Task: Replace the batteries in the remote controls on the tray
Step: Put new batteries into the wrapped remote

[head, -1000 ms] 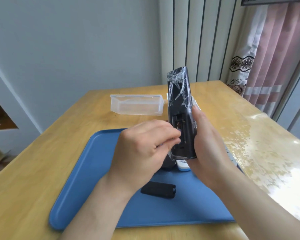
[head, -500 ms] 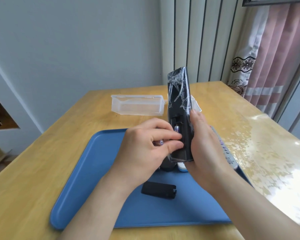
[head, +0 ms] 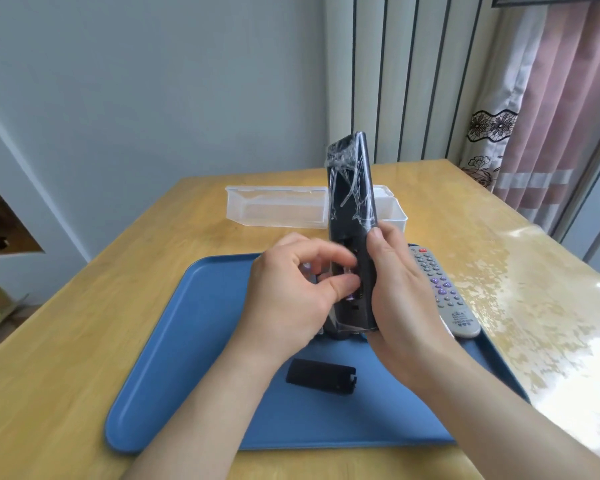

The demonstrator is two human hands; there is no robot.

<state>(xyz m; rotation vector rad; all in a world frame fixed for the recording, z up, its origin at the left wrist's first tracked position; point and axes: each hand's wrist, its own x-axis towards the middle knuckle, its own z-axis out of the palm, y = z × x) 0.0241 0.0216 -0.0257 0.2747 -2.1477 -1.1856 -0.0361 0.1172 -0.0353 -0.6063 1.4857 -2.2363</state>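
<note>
A black remote control (head: 352, 216), wrapped in crinkled clear film, is held upright above the blue tray (head: 174, 358) by the right hand (head: 406, 299). Its fingers are curled round the remote's right edge and back, with the thumb pressed against the side. The battery compartment is turned toward the camera and is uncovered. The left hand (head: 288, 299) is set at that opening with thumb and forefinger drawn together inside it (motion blur hides the fingertips). What appears to be a small battery (head: 307, 270) is tucked between its curled fingers. The black battery cover (head: 321, 373) is laid flat on the tray, toward the near edge and apart from both hands. A grey remote control (head: 444, 292) is laid along the tray's right edge, buttons up, just beside the right hand. Beyond the tray, on the wooden table (head: 84, 323), a clear plastic box (head: 278, 206) is seen, and a white box (head: 390, 207) is partly hidden behind the held remote.
</note>
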